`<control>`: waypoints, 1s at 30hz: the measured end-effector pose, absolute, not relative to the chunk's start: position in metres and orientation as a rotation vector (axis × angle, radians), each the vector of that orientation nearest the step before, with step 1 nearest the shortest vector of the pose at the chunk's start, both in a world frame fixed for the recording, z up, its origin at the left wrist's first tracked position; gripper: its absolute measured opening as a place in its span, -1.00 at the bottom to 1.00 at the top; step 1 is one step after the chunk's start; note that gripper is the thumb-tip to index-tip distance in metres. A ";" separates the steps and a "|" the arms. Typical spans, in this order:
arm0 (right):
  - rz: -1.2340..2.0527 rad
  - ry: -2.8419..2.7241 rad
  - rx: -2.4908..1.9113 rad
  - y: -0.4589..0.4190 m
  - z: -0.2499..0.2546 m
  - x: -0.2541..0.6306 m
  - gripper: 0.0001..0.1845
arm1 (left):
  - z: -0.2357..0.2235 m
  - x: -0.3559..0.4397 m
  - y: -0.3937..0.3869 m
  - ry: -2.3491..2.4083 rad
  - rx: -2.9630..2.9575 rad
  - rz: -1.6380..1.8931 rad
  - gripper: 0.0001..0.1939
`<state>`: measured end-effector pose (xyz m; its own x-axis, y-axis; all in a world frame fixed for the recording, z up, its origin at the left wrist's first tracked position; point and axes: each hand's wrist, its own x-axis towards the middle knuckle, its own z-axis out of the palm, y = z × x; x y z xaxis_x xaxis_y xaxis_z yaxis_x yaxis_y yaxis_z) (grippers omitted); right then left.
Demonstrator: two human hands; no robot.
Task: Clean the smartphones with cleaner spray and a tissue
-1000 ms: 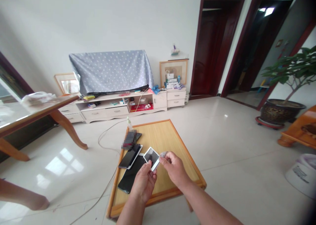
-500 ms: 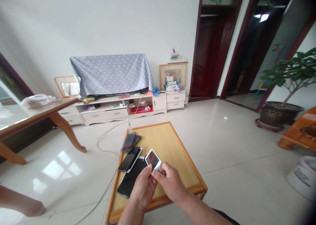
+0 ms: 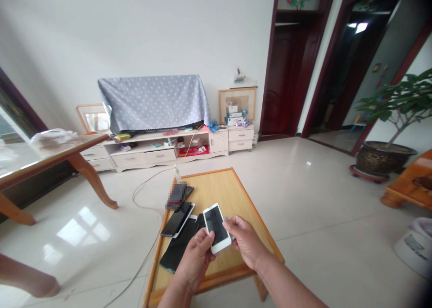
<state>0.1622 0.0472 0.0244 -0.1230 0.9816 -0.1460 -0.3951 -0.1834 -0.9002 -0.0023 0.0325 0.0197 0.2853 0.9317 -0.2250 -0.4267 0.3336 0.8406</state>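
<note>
Over the near part of the small wooden table I hold a white smartphone (image 3: pixel 216 227), its dark screen facing up and tilted. My left hand (image 3: pixel 198 254) is closed on its lower left side, thumb on the front. My right hand (image 3: pixel 245 238) is closed at the phone's right edge, pinching a pale grey, cloth-like piece (image 3: pixel 232 241) that mostly hides behind the fingers and phone. Beside my left hand lie a large black-screened tablet-like device (image 3: pixel 178 249) and, above it, a dark phone (image 3: pixel 176 219) resting partly over a white one.
The low wooden table (image 3: pixel 232 195) also carries a blurred dark item (image 3: pixel 176 195) and a small clear bottle (image 3: pixel 177 173). A cable (image 3: pixel 135 195) runs along the floor at left. A bucket (image 3: pixel 415 247) and potted plant (image 3: pixel 384 159) stand to the right.
The phone has turned more upright and its whole front now shows. My right hand has moved from its bottom end to its right edge; the left still grips it.
</note>
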 end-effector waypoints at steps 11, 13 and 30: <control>1.485 -0.782 -1.061 0.064 0.020 0.182 -0.49 | 0.015 0.001 0.029 0.824 1.039 0.835 -0.61; 1.492 -0.821 -1.064 0.060 0.016 0.176 -0.50 | 0.015 -0.001 0.032 0.858 1.016 0.877 -0.60; 1.294 -0.809 -1.068 0.064 0.020 0.177 -0.57 | 0.027 -0.002 0.026 0.912 1.226 0.777 -0.56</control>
